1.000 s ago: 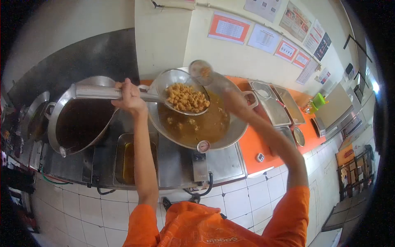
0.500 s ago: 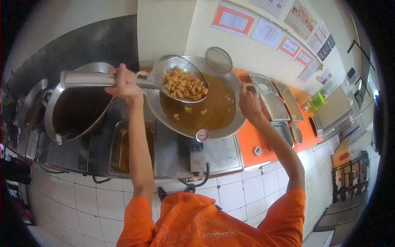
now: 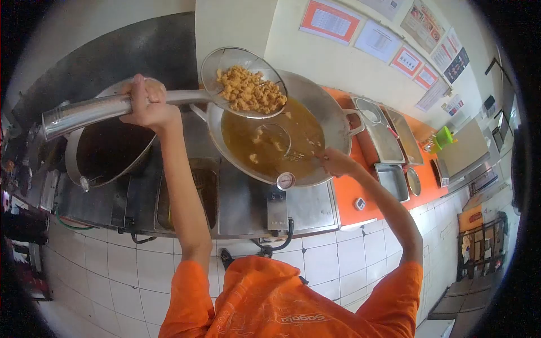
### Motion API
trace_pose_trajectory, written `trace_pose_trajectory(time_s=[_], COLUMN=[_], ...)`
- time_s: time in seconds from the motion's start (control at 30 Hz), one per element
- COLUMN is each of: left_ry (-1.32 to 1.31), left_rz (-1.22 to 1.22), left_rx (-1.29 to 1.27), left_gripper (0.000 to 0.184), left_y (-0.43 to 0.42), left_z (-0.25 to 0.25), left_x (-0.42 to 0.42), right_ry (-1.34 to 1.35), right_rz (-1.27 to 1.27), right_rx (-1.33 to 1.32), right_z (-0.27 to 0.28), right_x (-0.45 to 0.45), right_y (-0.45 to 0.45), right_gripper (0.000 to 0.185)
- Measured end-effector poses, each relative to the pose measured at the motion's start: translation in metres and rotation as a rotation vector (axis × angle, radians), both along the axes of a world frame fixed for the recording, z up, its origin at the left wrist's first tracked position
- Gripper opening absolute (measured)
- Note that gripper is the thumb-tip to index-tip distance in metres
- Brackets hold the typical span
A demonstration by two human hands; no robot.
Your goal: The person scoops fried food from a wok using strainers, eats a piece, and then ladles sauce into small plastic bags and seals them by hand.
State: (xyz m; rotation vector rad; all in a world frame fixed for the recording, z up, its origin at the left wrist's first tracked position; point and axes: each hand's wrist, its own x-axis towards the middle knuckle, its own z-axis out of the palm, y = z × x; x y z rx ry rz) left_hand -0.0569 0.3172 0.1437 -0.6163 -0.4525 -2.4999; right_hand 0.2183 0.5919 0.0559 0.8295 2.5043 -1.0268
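Note:
My left hand [image 3: 147, 106] is wrapped round the thick metal handle of a large strainer [image 3: 213, 73]. Golden-brown fried pieces [image 3: 251, 90] lie in its bowl, held over the back left part of a wide wok [image 3: 337, 115]. Brown oil [image 3: 307, 127] fills the wok, with a few loose pieces floating in it. At the wok's front right edge, my right hand [image 3: 337, 162] is closed on the handle of a small strainer [image 3: 289, 141]. The small strainer's round head is dipped in the oil beside several loose pieces. A dial thermometer [image 3: 285, 180] sits at the wok's front rim.
A second wok [image 3: 147, 151] with dark oil stands to the left. Between the woks, a rectangular metal well [image 3: 214, 217] is set in the counter. Metal trays [image 3: 393, 180], a small timer [image 3: 359, 203] and a green container [image 3: 443, 137] stand on the orange counter at right.
The small strainer has come down from above the wok's back right into the oil, my right hand lowering with it. My left hand has moved left and up, raising the large strainer slightly.

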Motion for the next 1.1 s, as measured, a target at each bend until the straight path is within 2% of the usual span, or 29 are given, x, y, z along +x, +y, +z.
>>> trace_pose_trajectory(time_s=[0.07, 0.13, 0.2, 0.27, 0.3, 0.43, 0.53, 0.6, 0.7, 0.8, 0.9, 1.0, 1.07, 1.1], left_ry=[0.0, -0.013, 0.021, 0.023, 0.011, -0.129, 0.009, -0.006, -0.019, -0.074, -0.068, -0.073, -0.099, -0.117], left_rz=[0.005, -0.005, 0.01, 0.011, 0.009, 0.003, -0.012, 0.001, 0.015, 0.007, 0.032, 0.031, 0.007, -0.012], left_rx=[0.007, 0.015, -0.003, -0.001, 0.016, 0.085, 0.042, 0.034, 0.001, -0.048, -0.094, -0.107, -0.103, -0.102], left_gripper=[0.03, 0.03, 0.028, 0.027, 0.026, 0.023, 0.022, 0.023, 0.025, 0.029, 0.031, 0.033, 0.033, 0.033], left_y=[0.001, 0.001, 0.001, 0.001, 0.001, 0.0, -0.004, -0.003, 0.003, 0.008, 0.011, 0.009, 0.007, 0.005], left_z=[-0.002, -0.006, -0.007, -0.01, -0.01, -0.008, -0.021, -0.025, -0.022, -0.016, -0.002, 0.008, 0.014, 0.015], left_x=[-0.001, -0.003, -0.002, -0.001, -0.002, 0.01, 0.001, 0.0, -0.005, -0.001, 0.004, 0.004, 0.003, 0.002], right_ry=[-0.006, -0.074, -0.212, -0.209, -0.207, -0.089, -0.035, 0.029, 0.039, 0.062, 0.103, 0.113, 0.167, 0.184], right_rz=[0.154, 0.168, 0.038, -0.059, -0.107, -0.191, -0.215, -0.204, -0.418, -0.426, -0.372, -0.106, 0.116, 0.369], right_rx=[0.072, 0.059, -0.052, -0.323, -0.459, -0.435, -0.421, -0.443, -0.404, -0.188, 0.085, 0.392, 0.682, 1.08], right_z=[0.0, 0.006, 0.015, 0.011, 0.009, 0.012, 0.007, 0.007, 0.044, 0.091, 0.136, 0.143, 0.119, 0.101], right_x=[-0.009, -0.018, -0.025, -0.024, -0.022, -0.011, 0.005, 0.019, 0.035, 0.04, 0.024, -0.008, -0.031, -0.043], right_y=[0.002, -0.001, -0.006, 0.004, 0.006, 0.005, 0.022, 0.044, 0.073, 0.085, 0.081, 0.083, 0.076, 0.065], right_gripper=[0.036, 0.034, 0.033, 0.016, 0.017, 0.019, 0.023, 0.026, 0.032, 0.021, 0.023, 0.019, 0.016, 0.023])
